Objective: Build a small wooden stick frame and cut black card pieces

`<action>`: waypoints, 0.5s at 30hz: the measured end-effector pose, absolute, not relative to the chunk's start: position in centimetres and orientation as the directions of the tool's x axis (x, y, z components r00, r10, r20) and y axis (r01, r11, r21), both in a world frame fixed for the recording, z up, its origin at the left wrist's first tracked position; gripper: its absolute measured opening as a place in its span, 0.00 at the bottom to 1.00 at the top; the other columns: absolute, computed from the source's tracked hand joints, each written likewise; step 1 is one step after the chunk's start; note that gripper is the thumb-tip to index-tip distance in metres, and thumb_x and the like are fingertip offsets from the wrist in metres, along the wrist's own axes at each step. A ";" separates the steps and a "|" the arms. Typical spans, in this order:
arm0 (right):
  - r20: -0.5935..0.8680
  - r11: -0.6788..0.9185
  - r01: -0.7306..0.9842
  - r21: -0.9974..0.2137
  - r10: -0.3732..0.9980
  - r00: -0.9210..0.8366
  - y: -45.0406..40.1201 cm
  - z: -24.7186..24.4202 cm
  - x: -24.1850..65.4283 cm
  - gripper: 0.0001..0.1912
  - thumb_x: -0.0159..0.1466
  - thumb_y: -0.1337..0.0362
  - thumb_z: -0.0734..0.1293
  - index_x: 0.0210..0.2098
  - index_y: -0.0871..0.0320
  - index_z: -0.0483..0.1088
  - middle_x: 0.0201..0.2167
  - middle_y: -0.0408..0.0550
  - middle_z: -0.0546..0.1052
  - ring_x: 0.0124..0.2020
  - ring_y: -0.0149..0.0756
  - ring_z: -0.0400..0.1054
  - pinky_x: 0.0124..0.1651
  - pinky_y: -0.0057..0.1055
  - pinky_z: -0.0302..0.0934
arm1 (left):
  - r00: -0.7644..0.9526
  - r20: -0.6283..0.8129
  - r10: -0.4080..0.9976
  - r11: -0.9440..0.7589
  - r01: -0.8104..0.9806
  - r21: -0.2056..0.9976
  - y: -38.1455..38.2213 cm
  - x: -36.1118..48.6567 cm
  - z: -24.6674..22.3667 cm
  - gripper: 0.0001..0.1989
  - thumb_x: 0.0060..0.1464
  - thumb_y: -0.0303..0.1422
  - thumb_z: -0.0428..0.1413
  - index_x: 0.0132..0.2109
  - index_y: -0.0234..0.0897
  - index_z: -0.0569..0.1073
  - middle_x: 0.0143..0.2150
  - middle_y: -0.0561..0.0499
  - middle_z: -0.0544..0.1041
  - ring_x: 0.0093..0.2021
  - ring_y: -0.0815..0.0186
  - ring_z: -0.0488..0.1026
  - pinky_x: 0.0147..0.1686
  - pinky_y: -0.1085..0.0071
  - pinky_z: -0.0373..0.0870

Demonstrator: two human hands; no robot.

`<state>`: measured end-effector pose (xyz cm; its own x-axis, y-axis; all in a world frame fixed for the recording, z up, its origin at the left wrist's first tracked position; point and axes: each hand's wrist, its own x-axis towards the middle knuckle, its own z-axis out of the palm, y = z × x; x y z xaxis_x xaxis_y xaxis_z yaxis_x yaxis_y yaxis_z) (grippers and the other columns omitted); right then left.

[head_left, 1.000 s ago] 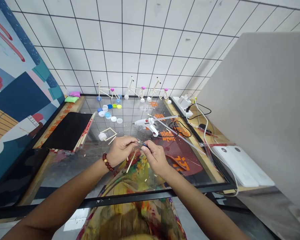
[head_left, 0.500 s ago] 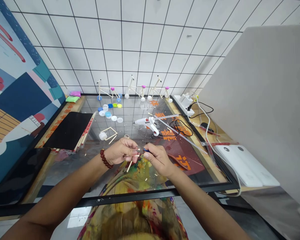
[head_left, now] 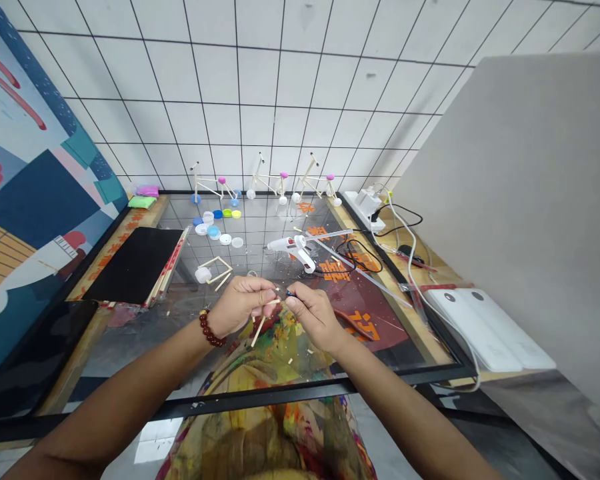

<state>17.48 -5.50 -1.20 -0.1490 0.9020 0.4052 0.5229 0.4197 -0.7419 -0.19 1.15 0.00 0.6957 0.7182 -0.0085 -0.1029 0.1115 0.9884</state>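
Observation:
My left hand (head_left: pixel 245 305), with a beaded bracelet at the wrist, is closed on thin pale wooden sticks (head_left: pixel 258 332) that are joined and point down below the fingers. My right hand (head_left: pixel 314 315) pinches a small dark blue piece (head_left: pixel 289 294) close to the left fingertips; the fingers cover most of it, so its kind does not show. Only a small gap parts the two hands. Just beyond them lies a bent stick frame (head_left: pixel 223 267) with a white cap (head_left: pixel 203 275). A white glue gun (head_left: pixel 290 245) rests on the glass tabletop farther back.
Three little stick bicycles (head_left: pixel 267 180) stand along the tiled wall. Several coloured bottle caps (head_left: pixel 213 231) lie before them. To the left is a black sheet (head_left: pixel 135 263) over packed sticks. A power strip (head_left: pixel 363 212), cables and a white case (head_left: pixel 485 327) are on the right.
Both hands keep their grips and have hardly moved. The right thumb and fingers have shifted slightly around the dark blue piece. The whole view has turned a little.

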 end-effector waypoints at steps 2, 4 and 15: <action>0.434 0.452 0.509 -0.733 0.886 -0.162 -5.6 -1.0 17.5 0.17 0.70 0.55 0.55 0.27 0.55 0.58 0.21 0.37 0.57 0.22 0.28 0.53 0.27 0.27 0.48 | 0.758 -0.084 0.647 0.311 -0.162 0.937 1.1 -0.1 0.2 0.19 0.47 0.44 0.64 0.26 0.31 0.72 0.17 0.54 0.67 0.16 0.79 0.51 0.17 0.78 0.42; 0.452 0.473 0.511 -0.718 0.874 -0.175 -5.7 -1.0 17.6 0.17 0.70 0.55 0.55 0.27 0.55 0.58 0.20 0.37 0.57 0.21 0.28 0.53 0.27 0.27 0.48 | 0.804 -0.127 0.581 0.419 -0.162 0.893 1.2 -0.1 0.2 0.19 0.45 0.43 0.65 0.27 0.30 0.72 0.17 0.55 0.66 0.15 0.80 0.49 0.18 0.77 0.41; 0.447 0.404 0.600 -0.691 0.891 -0.085 -5.3 -1.6 17.8 0.15 0.70 0.57 0.55 0.29 0.55 0.61 0.19 0.37 0.58 0.20 0.28 0.54 0.27 0.27 0.48 | 0.498 0.270 0.824 -0.354 0.080 0.932 1.2 -0.2 -0.2 0.12 0.56 0.40 0.58 0.33 0.35 0.75 0.25 0.52 0.75 0.27 0.70 0.68 0.30 0.74 0.64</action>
